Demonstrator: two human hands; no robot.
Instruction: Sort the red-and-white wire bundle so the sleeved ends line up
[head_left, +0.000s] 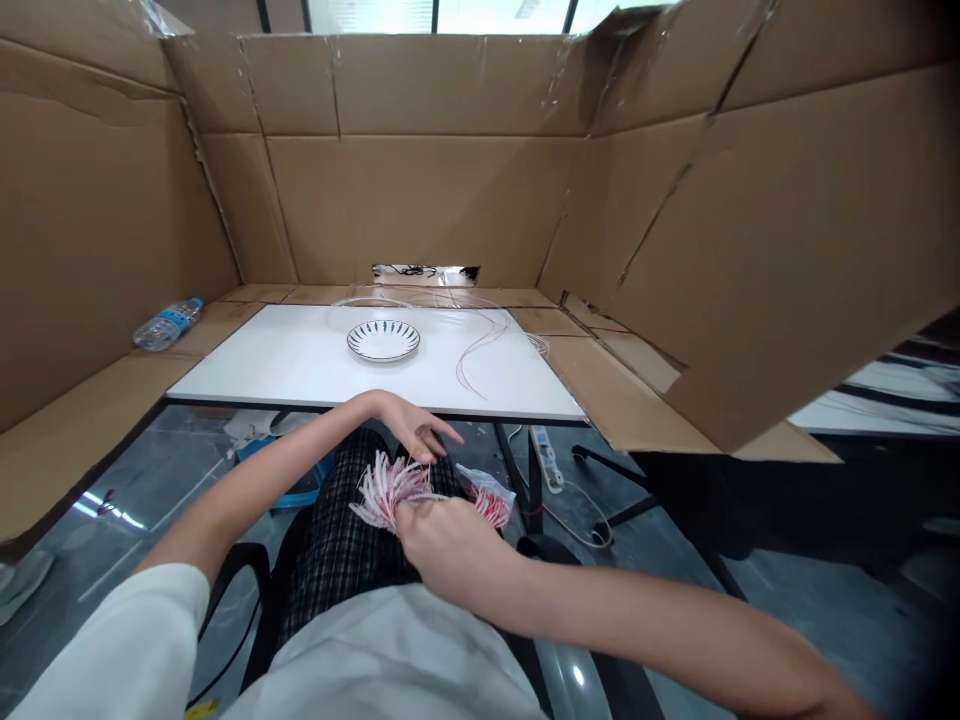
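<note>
The person's right hand (444,548) closes its grip tightly around a fanned bundle of thin white wires with red ends (388,490), holding it above the lap, over black plaid trousers (341,540). Held this way, clear of the furniture, the loose strands can splay freely toward the left hand (411,428). That left grip stands half open, its curved fingers (439,432) just above the strands; whether they touch is hard to tell. Just beside the bundle sits a clear plastic bag of red and white wires (489,497). Ahead, a white rectangular tabletop (262,360) carries a round white plate with dark stripes (383,340) and loops of thin translucent wire (480,345), all enclosed by tall brown cardboard walls (420,200), apparently set up to screen the area.
</note>
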